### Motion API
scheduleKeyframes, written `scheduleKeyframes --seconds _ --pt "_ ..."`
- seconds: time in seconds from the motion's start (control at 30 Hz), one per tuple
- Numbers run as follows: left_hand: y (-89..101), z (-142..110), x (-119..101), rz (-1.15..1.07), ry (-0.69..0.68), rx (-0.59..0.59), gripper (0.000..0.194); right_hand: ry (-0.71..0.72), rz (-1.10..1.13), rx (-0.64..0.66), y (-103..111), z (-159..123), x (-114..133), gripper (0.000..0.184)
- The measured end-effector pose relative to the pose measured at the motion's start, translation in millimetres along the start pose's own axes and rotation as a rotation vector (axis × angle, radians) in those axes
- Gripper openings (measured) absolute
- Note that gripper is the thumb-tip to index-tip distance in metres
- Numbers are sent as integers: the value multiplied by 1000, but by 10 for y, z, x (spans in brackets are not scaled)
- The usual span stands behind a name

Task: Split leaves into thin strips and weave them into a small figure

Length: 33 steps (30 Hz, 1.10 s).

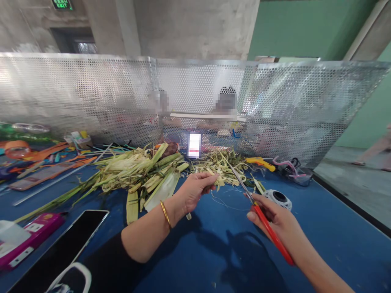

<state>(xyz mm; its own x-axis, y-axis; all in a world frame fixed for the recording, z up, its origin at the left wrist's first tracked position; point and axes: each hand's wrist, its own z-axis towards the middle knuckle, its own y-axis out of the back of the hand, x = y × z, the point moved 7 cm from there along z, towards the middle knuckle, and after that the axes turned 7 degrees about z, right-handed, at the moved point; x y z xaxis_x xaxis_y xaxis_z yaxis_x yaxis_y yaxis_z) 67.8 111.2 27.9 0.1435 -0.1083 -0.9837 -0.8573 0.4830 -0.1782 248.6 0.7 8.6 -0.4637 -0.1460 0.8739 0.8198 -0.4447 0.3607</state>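
Note:
My left hand [195, 189], with a gold bangle at the wrist, is pinched closed over the blue table. At its fingertips is something small and pale, possibly a leaf strip, which blends with the shredded strips [229, 167] behind. A thin white thread [224, 203] curves on the table just right of these fingers. My right hand [275, 215] grips scissors by their red handle [269, 230]; the metal blades [240, 179] point up and left, close to the shreds. Beyond that hand lies a spool of white thread [277, 199]. Long dried leaves [143, 167] are heaped left of my left hand.
A perforated metal screen [195, 81] borders the table's back, with people behind it. A lit white screen [194, 145] stands before it. A yellow-handled tool [260, 163] and a clear container [297, 175] lie right. A black phone [64, 248] and magenta box [33, 238] lie left.

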Motion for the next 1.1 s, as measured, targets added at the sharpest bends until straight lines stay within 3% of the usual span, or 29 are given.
scheduleKeyframes --seconds 0.3,0.4,0.8,1.1 --pt "-79 -21 -18 332 -22 140 18 -106 -96 304 -5 75 -94 48" --pt "-78 -40 -22 380 -12 133 16 -129 -116 391 -55 53 -70 48" --pt "-82 -16 8 495 7 210 22 -109 -197 503 -106 30 10 44" --pt "-67 -26 43 454 43 197 21 4 -251 434 -79 67 -13 34"
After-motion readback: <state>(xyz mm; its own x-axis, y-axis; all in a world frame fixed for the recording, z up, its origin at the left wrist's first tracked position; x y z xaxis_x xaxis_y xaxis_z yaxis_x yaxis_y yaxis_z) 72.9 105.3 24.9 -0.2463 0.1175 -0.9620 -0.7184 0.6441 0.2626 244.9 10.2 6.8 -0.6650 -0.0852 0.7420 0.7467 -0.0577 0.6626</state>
